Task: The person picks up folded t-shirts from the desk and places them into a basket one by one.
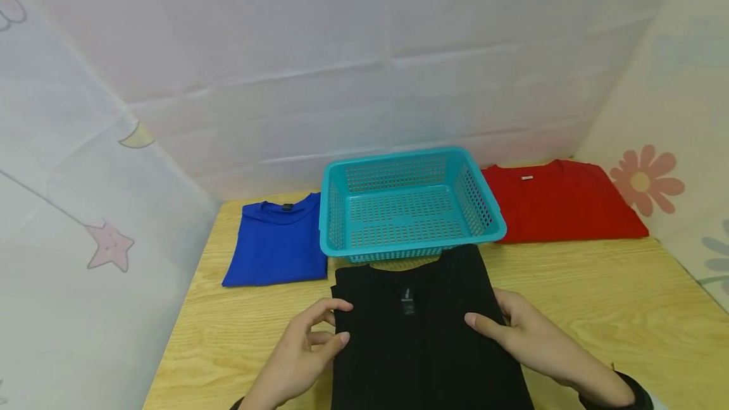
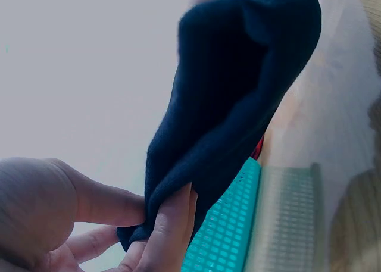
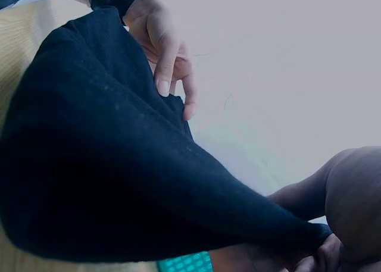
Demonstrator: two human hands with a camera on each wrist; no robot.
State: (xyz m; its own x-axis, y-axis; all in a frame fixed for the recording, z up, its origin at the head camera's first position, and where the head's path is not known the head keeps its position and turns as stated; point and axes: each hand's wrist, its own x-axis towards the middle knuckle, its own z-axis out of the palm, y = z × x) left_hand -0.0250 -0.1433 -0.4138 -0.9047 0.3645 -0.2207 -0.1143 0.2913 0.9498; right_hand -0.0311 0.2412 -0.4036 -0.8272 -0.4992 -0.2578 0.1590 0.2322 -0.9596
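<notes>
Head view: a folded black shirt (image 1: 421,347) is located at the front middle of the bench (image 1: 569,290), before the near side of a turquoise basket (image 1: 398,250). Its lower end and the bench's near edge are cut off by the frame.

Left hand (image 1: 304,347): grip narrow, pinching the shirt's left side. Right hand (image 1: 529,334): grip holding the right side, thumb on top; the other fingers are mostly hidden beneath. Both wrist views show the fabric bulging between the hands, its folds lost in shadow.

Shirt: plain, dark, wide neckline toward the basket; the print on its neck label (image 1: 407,302) is unreadable.

A blue shirt (image 1: 279,252) lies at the bench's far left corner. A red shirt (image 1: 564,207) lies at the far right corner, its left end obscured by the basket.
</notes>
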